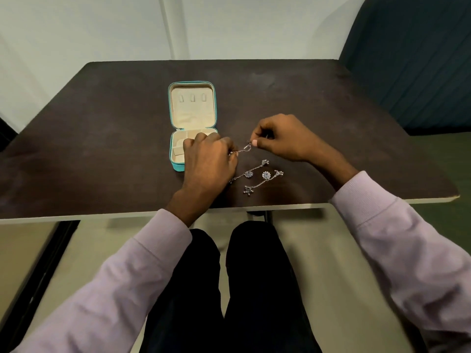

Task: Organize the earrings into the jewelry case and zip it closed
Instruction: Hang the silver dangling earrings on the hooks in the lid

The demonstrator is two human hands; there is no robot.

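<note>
My left hand (207,159) and right hand (276,137) each pinch one end of a chain earring (242,149). Jewelry case (192,123) lies open just beside; two more earrings (257,178) rest on the table (102,149).

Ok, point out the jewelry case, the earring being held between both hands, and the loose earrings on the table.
jewelry case (193,115): head view, cream lining of the open lid.
held earring (242,149): head view, chain between the hands.
loose earrings (266,175): head view, a flower charm.
</note>
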